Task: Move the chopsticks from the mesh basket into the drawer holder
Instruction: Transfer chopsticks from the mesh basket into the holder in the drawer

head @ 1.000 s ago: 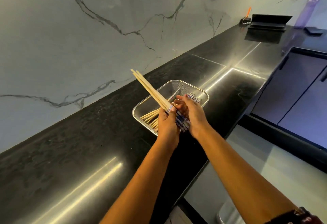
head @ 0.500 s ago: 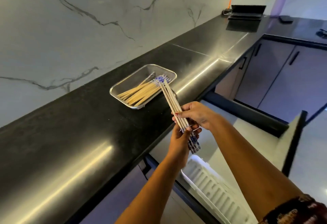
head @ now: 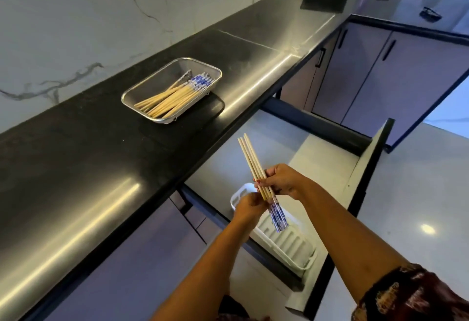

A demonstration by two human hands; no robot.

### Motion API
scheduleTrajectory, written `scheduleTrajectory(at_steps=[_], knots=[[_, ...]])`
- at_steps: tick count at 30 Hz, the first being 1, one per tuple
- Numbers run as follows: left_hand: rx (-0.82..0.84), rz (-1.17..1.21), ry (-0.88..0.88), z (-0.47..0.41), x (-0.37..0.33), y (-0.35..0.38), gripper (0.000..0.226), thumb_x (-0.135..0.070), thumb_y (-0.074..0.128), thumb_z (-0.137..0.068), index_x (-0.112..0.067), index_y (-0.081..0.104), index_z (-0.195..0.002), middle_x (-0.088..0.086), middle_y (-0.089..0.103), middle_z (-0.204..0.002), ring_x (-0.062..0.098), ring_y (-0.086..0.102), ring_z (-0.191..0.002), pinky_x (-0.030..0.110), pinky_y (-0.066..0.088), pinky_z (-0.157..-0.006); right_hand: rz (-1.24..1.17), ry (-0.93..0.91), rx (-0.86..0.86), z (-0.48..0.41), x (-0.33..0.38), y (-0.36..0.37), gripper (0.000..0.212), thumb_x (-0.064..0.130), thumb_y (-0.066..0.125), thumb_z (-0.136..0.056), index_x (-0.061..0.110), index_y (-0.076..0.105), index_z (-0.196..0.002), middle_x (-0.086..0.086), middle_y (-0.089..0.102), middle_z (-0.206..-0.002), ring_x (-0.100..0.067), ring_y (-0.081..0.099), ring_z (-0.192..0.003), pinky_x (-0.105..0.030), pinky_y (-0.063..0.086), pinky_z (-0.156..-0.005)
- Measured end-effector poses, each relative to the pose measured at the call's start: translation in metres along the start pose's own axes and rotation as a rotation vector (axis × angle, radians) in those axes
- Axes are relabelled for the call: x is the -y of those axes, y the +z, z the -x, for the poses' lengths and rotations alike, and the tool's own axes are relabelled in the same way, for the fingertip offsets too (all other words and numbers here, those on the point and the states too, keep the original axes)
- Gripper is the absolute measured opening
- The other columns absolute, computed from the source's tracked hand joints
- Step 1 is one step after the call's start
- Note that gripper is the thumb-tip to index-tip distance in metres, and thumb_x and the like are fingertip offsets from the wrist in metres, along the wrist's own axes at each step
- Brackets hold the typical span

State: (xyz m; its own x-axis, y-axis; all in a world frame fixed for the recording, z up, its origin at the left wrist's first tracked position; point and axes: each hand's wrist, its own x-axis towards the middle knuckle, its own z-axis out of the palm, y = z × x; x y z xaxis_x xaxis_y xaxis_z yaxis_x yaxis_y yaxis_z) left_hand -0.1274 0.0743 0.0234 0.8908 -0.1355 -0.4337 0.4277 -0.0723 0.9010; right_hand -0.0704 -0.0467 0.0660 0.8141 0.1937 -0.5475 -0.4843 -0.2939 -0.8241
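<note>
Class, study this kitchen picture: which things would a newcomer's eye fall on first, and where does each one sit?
First comes the bundle of chopsticks, held tilted by the left hand and right hand above the white holder in the open drawer. Next is the mesh basket on the black counter, with more chopsticks lying in it.

Left hand (head: 247,207), right hand (head: 282,181), both curled

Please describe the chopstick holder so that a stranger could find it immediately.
Below the black countertop a drawer stands open. The holder lies along its near side. Unlike the metal mesh basket above, it is white plastic with a ribbed floor.
</note>
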Motion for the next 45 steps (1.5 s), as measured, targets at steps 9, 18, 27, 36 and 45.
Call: scheduleTrajectory(at_steps=[9, 18, 27, 36, 45], knots=[[-0.312, -0.607, -0.067, -0.006, 0.033, -0.077, 0.043, -0.010, 0.052, -0.092, -0.021, 0.049, -0.134, 0.017, 0.059, -0.124, 0.030, 0.060, -0.099, 0.034, 0.052, -0.085, 0.237, 0.231, -0.121, -0.012, -0.092, 0.016, 0.025, 0.005, 0.075, -0.077, -0.007, 0.070, -0.099, -0.017, 0.064, -0.088, -0.027, 0.061, -0.081, -0.038, 0.051, -0.071], [-0.220, -0.716, -0.020, -0.023, 0.050, -0.073, 0.044, -0.013, 0.049, -0.094, -0.019, 0.044, -0.138, 0.008, 0.051, -0.138, 0.026, 0.050, -0.123, 0.032, 0.041, -0.099, 0.706, 0.298, -0.006, -0.033, -0.120, 0.037, 0.036, 0.016, 0.067, -0.084, 0.005, 0.066, -0.118, -0.010, 0.062, -0.100, -0.022, 0.059, -0.094, -0.022, 0.045, -0.070], [-0.159, -0.844, 0.028, -0.034, 0.064, -0.075, 0.044, -0.014, 0.046, -0.095, -0.022, 0.043, -0.138, 0.011, 0.061, -0.125, 0.028, 0.059, -0.110, 0.036, 0.047, -0.093, 0.794, 0.285, 0.006, -0.045, -0.127, 0.047, 0.038, 0.001, 0.050, -0.088, 0.010, 0.064, -0.122, -0.010, 0.064, -0.121, -0.026, 0.060, -0.108, -0.027, 0.048, -0.085], [-0.163, -0.909, 0.052, -0.033, 0.076, -0.078, 0.048, -0.015, 0.046, -0.095, -0.023, 0.036, -0.142, 0.012, 0.061, -0.123, 0.027, 0.057, -0.113, 0.040, 0.027, -0.112, 0.740, 0.213, -0.042, -0.046, -0.146, 0.052, 0.026, 0.000, 0.052, -0.088, 0.012, 0.068, -0.106, -0.010, 0.066, -0.105, -0.024, 0.061, -0.098, -0.029, 0.048, -0.083], [-0.142, -1.014, 0.065, -0.031, 0.076, -0.076, 0.053, -0.013, 0.044, -0.096, -0.022, 0.028, -0.145, 0.010, 0.059, -0.128, 0.025, 0.053, -0.121, 0.037, 0.004, -0.116, 0.721, 0.144, -0.162, -0.036, -0.150, 0.056, 0.020, 0.000, 0.049, -0.086, 0.017, 0.059, -0.091, -0.005, 0.062, -0.092, -0.024, 0.060, -0.087, -0.033, 0.051, -0.079]])
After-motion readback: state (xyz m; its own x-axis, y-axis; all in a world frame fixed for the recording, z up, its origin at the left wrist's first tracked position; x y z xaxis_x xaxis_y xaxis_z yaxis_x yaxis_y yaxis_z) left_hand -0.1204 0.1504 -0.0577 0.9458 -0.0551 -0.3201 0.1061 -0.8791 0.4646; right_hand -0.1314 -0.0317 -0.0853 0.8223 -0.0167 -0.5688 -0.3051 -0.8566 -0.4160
